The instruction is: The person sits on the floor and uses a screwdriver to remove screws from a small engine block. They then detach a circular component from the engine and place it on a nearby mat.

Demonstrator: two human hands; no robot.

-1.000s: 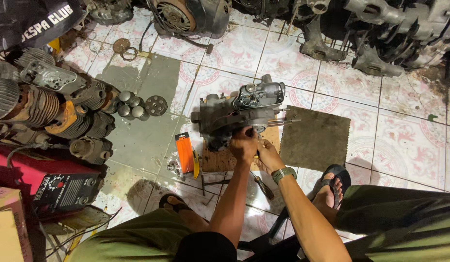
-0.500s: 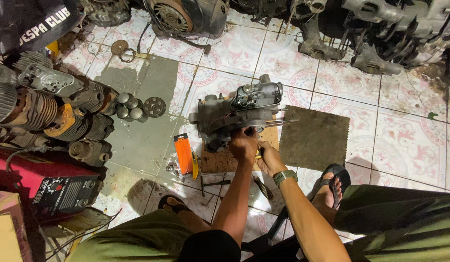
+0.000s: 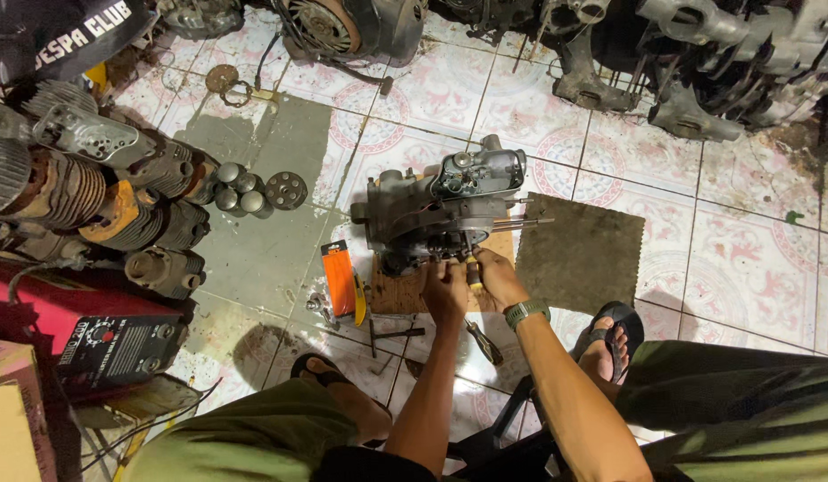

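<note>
A grey scooter engine block [image 3: 449, 210] stands on a wooden board [image 3: 405, 290] on the tiled floor in front of me. My right hand [image 3: 499, 277] is closed round a yellow-handled screwdriver [image 3: 473, 270] whose tip points up into the engine's near side. My left hand [image 3: 445, 290] sits just left of it, fingers curled against the engine's lower edge; what it grips is hidden. A green watch is on my right wrist. Thin studs stick out from the engine's right side.
An orange flat pack [image 3: 339, 281] and loose tools [image 3: 481, 339] lie by the board. A dark mat [image 3: 583, 250] lies to the right. Engine cylinders [image 3: 119, 201] are stacked at left, above a red machine [image 3: 83, 335]. More engine cases [image 3: 699, 62] line the far side.
The view has shifted slightly. Both hands stay at the engine's near side with the screwdriver held against it.
</note>
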